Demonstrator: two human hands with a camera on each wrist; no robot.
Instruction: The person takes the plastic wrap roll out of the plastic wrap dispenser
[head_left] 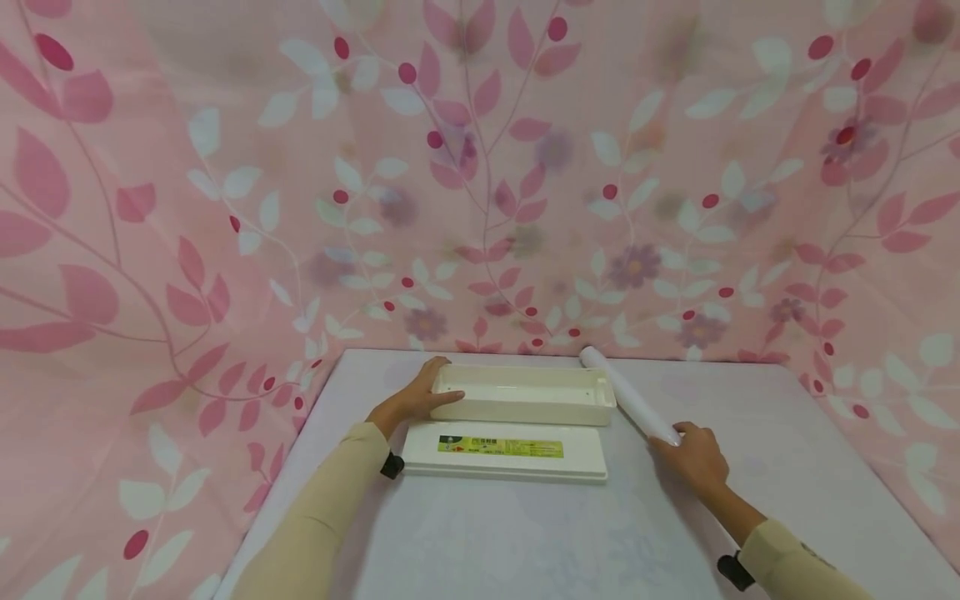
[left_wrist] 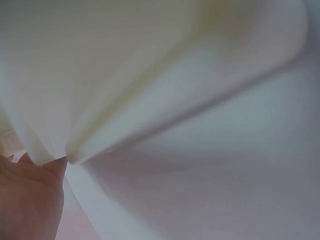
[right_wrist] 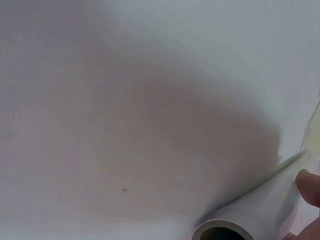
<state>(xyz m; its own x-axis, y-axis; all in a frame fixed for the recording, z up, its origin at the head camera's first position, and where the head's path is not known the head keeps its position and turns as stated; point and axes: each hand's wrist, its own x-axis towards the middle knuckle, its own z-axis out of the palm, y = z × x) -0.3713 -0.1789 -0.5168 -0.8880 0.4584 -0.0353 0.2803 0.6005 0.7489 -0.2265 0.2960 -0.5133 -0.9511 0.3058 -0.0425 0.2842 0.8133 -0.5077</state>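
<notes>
A long cream plastic box [head_left: 525, 412] stands with its top uncovered near the back of the table. My left hand [head_left: 420, 398] grips its left end, thumb along the front and fingers at the back corner. In the left wrist view the hand [left_wrist: 32, 200] shows at the box's edge [left_wrist: 130, 105]. A white lid [head_left: 495, 468] with a green-yellow label lies in front of the box. To the right, my right hand [head_left: 697, 458] holds the near end of a white roll of cling film [head_left: 633, 398]. The roll's hollow end [right_wrist: 223, 223] shows in the right wrist view.
A white cloth covers the table [head_left: 510, 542]. Right behind its back edge hangs a pink leaf-patterned curtain [head_left: 480, 208], which also runs down both sides. The roll's far end lies close to that back edge, near the box's right end.
</notes>
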